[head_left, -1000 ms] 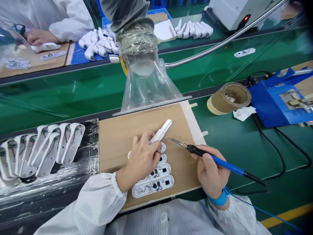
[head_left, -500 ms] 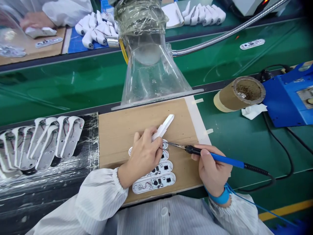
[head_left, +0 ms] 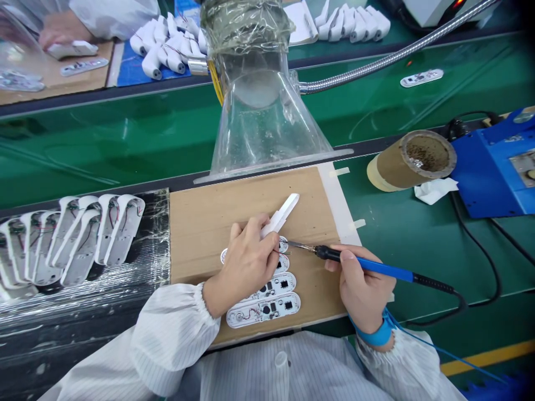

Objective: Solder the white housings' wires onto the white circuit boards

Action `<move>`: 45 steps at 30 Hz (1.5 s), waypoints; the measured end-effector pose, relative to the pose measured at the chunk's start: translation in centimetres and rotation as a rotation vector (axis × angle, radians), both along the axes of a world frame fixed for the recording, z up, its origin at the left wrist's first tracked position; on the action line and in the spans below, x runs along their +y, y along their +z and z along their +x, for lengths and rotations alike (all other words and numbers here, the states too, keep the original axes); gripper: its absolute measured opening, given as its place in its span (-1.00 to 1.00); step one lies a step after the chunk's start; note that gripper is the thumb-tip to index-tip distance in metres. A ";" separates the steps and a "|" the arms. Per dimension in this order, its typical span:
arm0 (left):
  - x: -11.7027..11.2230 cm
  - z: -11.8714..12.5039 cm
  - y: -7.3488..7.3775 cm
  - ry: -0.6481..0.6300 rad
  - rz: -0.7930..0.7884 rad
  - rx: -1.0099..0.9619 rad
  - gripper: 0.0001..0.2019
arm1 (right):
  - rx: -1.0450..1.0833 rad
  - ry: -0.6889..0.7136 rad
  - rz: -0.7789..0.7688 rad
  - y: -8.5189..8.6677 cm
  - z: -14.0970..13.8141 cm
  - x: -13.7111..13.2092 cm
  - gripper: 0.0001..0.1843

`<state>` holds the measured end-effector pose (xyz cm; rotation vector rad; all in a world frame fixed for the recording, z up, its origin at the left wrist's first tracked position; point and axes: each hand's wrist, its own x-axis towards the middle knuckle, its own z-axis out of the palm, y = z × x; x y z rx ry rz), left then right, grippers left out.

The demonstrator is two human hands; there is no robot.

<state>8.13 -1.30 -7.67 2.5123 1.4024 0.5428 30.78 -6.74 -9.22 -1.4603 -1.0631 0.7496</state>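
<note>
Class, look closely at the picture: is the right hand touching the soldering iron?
Touching. The head view shows the right hand wrapped around the handle of the soldering iron.

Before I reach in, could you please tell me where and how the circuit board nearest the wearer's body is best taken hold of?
Probably by the rim of its rounded right end, coming from the right: this circuit board lies flat, components crowd its face, and that end points away from the left hand, which covers parts of the boards beyond.
</note>
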 end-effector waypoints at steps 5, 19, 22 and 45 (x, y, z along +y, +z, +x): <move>-0.1 -0.1 -0.1 0.009 -0.026 0.011 -0.85 | -0.005 0.002 -0.011 0.0 0.0 -0.1 -0.78; 0.0 0.1 -0.1 -0.006 0.042 -0.012 -0.85 | 0.049 0.004 -0.002 -0.2 0.2 -0.1 -0.79; 0.0 0.1 -0.1 -0.003 0.028 -0.003 -0.86 | 0.069 0.009 -0.002 -0.3 0.2 -0.1 -0.80; 0.1 0.4 -0.3 -0.018 0.134 -0.011 -0.87 | 0.015 0.047 0.002 -0.1 0.3 0.2 -0.81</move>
